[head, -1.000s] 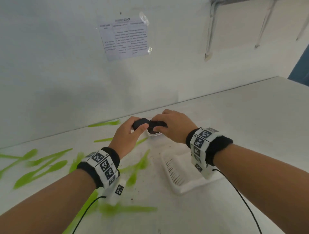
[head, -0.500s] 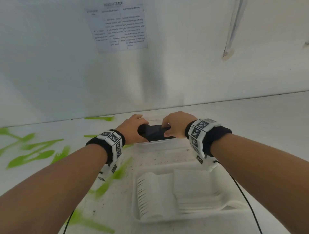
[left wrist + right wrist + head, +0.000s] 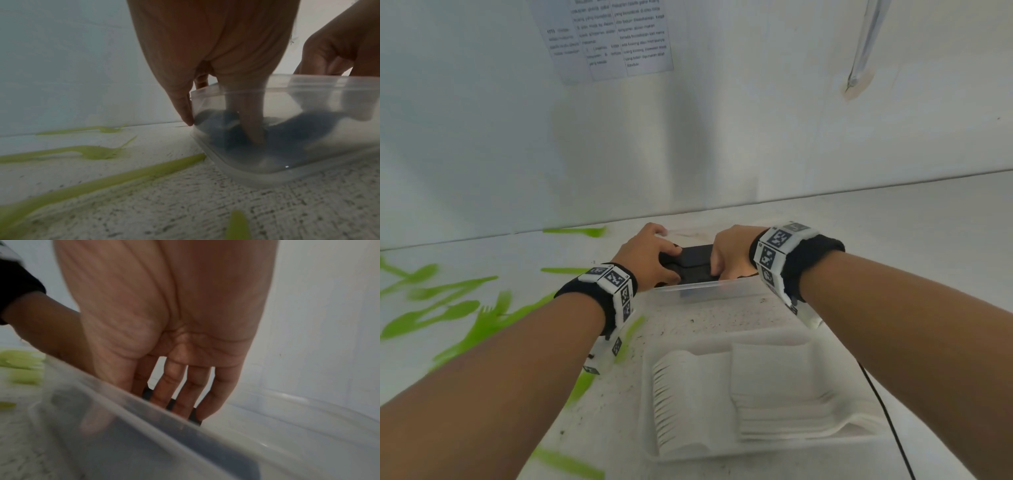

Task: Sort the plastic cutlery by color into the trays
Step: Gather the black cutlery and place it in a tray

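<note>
A bundle of black cutlery [image 3: 695, 263] lies between my two hands inside a clear tray [image 3: 698, 286] at the back of the table. My left hand [image 3: 654, 260] grips its left end, thumb on top. My right hand [image 3: 729, 257] grips the right end. In the left wrist view my thumb [image 3: 251, 121] presses the dark cutlery [image 3: 287, 134] down inside the clear tray [image 3: 308, 81]. In the right wrist view my fingers [image 3: 180, 386] reach behind the tray wall [image 3: 123, 394], with black handles showing between them. Green cutlery [image 3: 448, 311] lies scattered on the left.
A white tray [image 3: 650, 411] with stacked white forks [image 3: 681, 394] and spoons [image 3: 791, 394] sits close in front of the clear one. A wall with a taped paper [image 3: 613, 37] rises just behind. A black cable [image 3: 887, 411] trails from my right wrist.
Both hands have brought the black bundle down into the clear tray. The view has tilted down, so the white tray fills more of the foreground.
</note>
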The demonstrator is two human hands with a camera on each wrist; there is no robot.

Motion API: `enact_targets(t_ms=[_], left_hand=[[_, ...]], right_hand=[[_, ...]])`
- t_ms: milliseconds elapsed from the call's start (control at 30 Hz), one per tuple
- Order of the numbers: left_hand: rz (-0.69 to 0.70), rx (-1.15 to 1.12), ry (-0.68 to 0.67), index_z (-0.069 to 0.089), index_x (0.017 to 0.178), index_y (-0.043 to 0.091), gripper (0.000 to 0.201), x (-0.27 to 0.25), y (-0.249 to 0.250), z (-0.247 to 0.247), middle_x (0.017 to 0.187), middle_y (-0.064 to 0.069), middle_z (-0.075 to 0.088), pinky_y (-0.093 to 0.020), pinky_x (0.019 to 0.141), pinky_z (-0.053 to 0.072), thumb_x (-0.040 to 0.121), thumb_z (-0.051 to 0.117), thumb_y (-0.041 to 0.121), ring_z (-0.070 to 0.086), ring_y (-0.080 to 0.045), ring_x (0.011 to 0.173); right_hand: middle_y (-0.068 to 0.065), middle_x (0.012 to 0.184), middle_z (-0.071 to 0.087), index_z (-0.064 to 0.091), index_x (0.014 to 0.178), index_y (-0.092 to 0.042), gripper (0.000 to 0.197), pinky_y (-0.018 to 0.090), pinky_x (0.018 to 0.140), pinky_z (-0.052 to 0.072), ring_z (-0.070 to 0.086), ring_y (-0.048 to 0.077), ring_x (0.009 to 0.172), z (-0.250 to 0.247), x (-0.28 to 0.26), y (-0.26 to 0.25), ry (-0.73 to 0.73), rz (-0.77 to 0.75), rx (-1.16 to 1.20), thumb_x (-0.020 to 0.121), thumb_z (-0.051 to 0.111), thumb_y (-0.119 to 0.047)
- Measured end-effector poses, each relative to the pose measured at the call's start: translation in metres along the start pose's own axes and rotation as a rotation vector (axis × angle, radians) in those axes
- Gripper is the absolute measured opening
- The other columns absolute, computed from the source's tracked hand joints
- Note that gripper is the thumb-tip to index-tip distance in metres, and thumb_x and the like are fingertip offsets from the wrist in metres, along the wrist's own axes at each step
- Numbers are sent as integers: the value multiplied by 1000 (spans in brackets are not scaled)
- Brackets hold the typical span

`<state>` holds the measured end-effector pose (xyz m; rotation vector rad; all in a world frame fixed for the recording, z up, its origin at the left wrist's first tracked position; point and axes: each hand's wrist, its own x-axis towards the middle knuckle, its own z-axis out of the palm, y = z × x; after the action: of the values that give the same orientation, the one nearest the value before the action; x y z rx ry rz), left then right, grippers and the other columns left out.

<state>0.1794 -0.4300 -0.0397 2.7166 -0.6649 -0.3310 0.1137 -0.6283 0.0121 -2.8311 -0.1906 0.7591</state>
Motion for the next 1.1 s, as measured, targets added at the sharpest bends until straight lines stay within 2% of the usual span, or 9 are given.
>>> enact_targets(t_ms=[200,400,500,633,733,833,900,967,1100], left_hand=[[6,-4,2,71,126,29,52,1,-1,2,147,7,37,-37,106,43,77,85,35,51,-18,121],[17,-6,26,71,125,28,49,2,-1,5,147,5,39,-36,102,44,78,83,32,52,-18,119],[24,-10,30,72,124,29,47,1,-2,5,147,5,39,-36,102,45,79,82,31,52,-18,119],[39,-37,18,71,125,29,47,0,-3,4,149,5,37,-35,104,43,80,82,31,52,-19,122],[43,-80,-43,68,132,28,50,-1,-6,-1,157,5,28,-26,108,34,84,80,34,45,-16,132],[19,-161,-103,64,137,29,55,-3,-7,-3,164,11,15,-28,116,29,84,77,39,37,-13,142],[37,-161,-102,65,136,31,61,-4,-8,-1,166,11,9,-30,118,28,79,82,43,35,-15,144],[41,-112,-88,65,136,33,63,-3,-7,2,167,9,8,-31,118,29,77,84,47,34,-18,145],[14,-78,-95,64,135,36,66,-1,-3,5,166,9,8,-36,120,30,74,86,50,33,-19,145]], right_hand=[[0,95,69,73,92,-21,6,29,71,49,65,24,87,1,13,-15,15,13,-124,91,67,-21],[6,90,56,58,92,-16,22,34,75,44,57,29,86,4,21,-37,48,4,-256,105,43,-27],[6,90,61,66,96,-15,20,33,71,46,60,29,83,6,25,-37,78,10,-274,102,48,-23],[6,85,60,62,89,-16,20,33,71,49,62,28,82,8,25,-37,102,1,-268,102,49,-25],[4,81,58,58,82,-19,23,35,74,54,63,28,80,9,22,-33,136,-5,-267,101,50,-29],[6,86,66,63,79,-21,24,38,76,59,65,27,78,12,24,-28,135,12,-266,99,52,-29],[6,84,67,59,73,-22,34,36,67,57,64,25,72,14,29,-29,166,25,-258,101,49,-40],[3,78,65,64,82,-19,40,30,57,50,60,20,63,15,34,-31,223,21,-258,102,48,-49],[-1,70,64,69,85,-16,36,30,57,53,63,20,59,18,39,-30,183,18,-277,98,57,-47]])
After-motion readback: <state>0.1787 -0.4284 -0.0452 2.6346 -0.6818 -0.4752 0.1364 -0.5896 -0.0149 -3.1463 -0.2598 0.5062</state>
